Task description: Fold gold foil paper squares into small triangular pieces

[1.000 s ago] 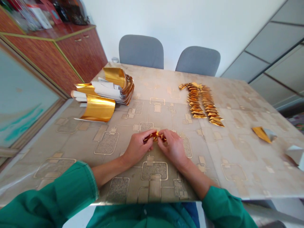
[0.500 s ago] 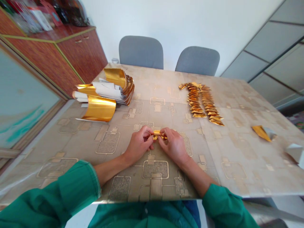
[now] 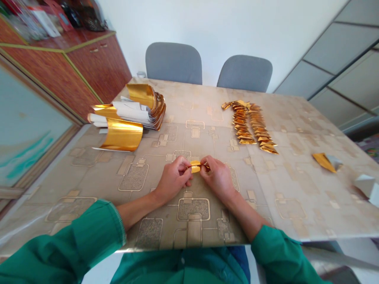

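Between my two hands is a small folded piece of gold foil paper, with a dark crease running lengthwise across its middle. My left hand pinches its left end between thumb and fingers. At the right end, my right hand pinches it the same way. The ends of the piece are hidden under my fingertips. Both hands are close above the patterned tablecloth, near the middle of the table.
A stack of gold-and-white paper sheets lies at the back left. Two rows of folded gold pieces stand at the back right. A part-folded gold sheet and a white paper piece lie at the right. Grey chairs stand behind the table.
The folded gold paper between my fingertips now shows two smoother, rounder halves along the crease. My right fingers have shifted slightly on its end. The view has tilted a little.
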Tool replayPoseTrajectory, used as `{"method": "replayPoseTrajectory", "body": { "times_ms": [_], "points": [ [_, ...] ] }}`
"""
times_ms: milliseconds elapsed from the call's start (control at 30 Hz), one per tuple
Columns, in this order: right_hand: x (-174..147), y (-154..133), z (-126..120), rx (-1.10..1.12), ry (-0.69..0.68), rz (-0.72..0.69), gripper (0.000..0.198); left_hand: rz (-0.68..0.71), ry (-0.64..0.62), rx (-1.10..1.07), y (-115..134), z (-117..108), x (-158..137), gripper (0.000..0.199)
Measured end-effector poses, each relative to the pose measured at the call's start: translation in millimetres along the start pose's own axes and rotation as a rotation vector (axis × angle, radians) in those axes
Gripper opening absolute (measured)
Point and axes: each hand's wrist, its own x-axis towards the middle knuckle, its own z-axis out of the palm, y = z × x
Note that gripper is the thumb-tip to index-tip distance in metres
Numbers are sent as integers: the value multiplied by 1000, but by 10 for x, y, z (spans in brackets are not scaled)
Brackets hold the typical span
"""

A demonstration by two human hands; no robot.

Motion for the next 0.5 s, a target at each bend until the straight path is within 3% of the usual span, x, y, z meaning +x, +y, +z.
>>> {"method": "replayPoseTrajectory", "body": {
  "times_ms": [500],
  "points": [
    [-32,-41,-7,-51,52,-101,15,55,21,47,15,-13,-5,25]
  ]
}}
